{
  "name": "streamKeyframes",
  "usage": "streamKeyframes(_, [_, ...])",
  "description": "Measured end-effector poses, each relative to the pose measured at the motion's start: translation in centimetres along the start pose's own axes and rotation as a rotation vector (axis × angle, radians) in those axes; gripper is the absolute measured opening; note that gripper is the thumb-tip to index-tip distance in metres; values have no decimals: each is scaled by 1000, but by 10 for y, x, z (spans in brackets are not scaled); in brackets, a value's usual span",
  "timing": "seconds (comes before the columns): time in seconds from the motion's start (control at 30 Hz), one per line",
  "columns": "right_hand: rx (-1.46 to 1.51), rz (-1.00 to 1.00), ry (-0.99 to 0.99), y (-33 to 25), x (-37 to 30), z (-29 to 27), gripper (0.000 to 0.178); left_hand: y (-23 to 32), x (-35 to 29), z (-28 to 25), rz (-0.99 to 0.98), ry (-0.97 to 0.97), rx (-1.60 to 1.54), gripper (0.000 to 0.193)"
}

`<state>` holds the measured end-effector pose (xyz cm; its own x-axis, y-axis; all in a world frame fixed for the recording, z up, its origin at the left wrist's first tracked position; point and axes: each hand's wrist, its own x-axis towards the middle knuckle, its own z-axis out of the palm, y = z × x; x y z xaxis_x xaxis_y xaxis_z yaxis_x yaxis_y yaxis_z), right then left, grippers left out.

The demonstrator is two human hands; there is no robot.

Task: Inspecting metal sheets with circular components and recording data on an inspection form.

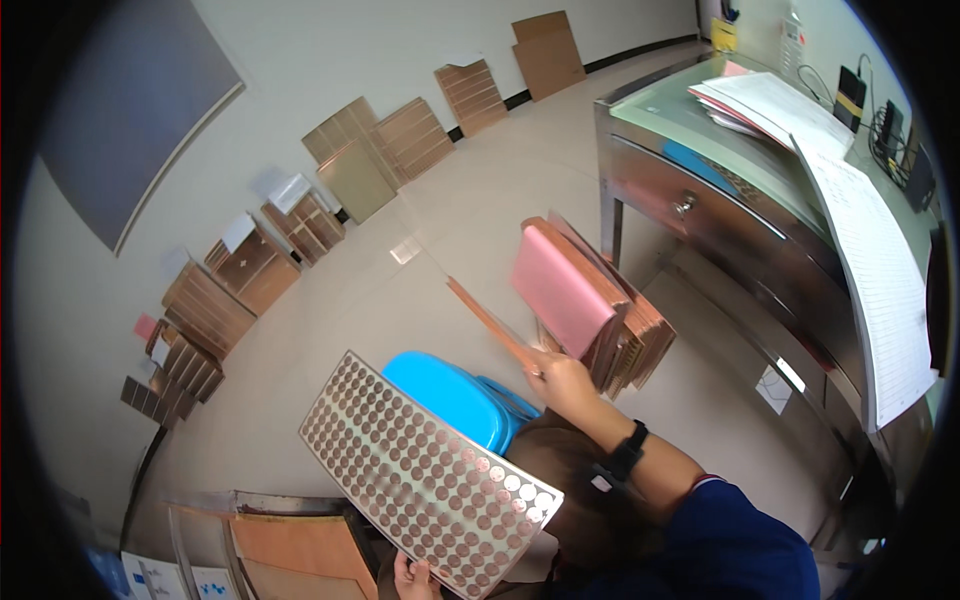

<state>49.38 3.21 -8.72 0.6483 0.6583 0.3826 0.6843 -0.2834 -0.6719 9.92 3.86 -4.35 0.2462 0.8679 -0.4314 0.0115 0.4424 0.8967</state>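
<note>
My left hand (415, 578), at the lower edge, is closed on the bottom edge of a thin pale panel (425, 480) covered with rows of round copper-coloured discs. The panel tilts up toward me, and some discs at its right end shine brightly. Farther forward, my right hand (565, 385) is closed round one end of a thin copper-brown board (490, 318), seen nearly edge-on. Just beyond that hand stands an upright stack of copper-coloured panels (640, 340), with a pink sheet (563, 285) on its near-left face. Whether the hand touches the stack I cannot tell.
A blue plastic stool (450, 395) sits behind the disc panel. On the right is a metal desk (720, 205) with papers (775, 110) and cables on top. Several copper panels (210, 310) lean along the wall. A metal rack (270, 503) holds boards at lower left.
</note>
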Motion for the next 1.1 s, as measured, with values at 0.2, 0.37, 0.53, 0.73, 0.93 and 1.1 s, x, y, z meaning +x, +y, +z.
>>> streamKeyframes(0.2, [109, -55, -211, -23, -64, -56, 31, 9, 41, -45, -15, -32, 78, 48])
streamKeyframes(0.37, [112, -82, -241, -27, -108, -94, 36, 37, 45, -28, -93, -96, 196, 42])
streamKeyframes(0.53, [111, -46, -233, -16, -114, -113, 37, 28, 50, -32, -104, -71, 306, 46])
streamKeyframes(0.73, [102, -60, -496, -22, -100, -127, 45, 23, 56, -24, 93, 178, 493, 53])
streamKeyframes(0.93, [75, -25, -543, -22, -110, -121, 53, 62, 25, 87, 245, -125, 416, 43])
streamKeyframes(1.1, [137, -23, -633, -19, -103, -125, 57, 50, 32, 173, -113, -444, 244, 43])
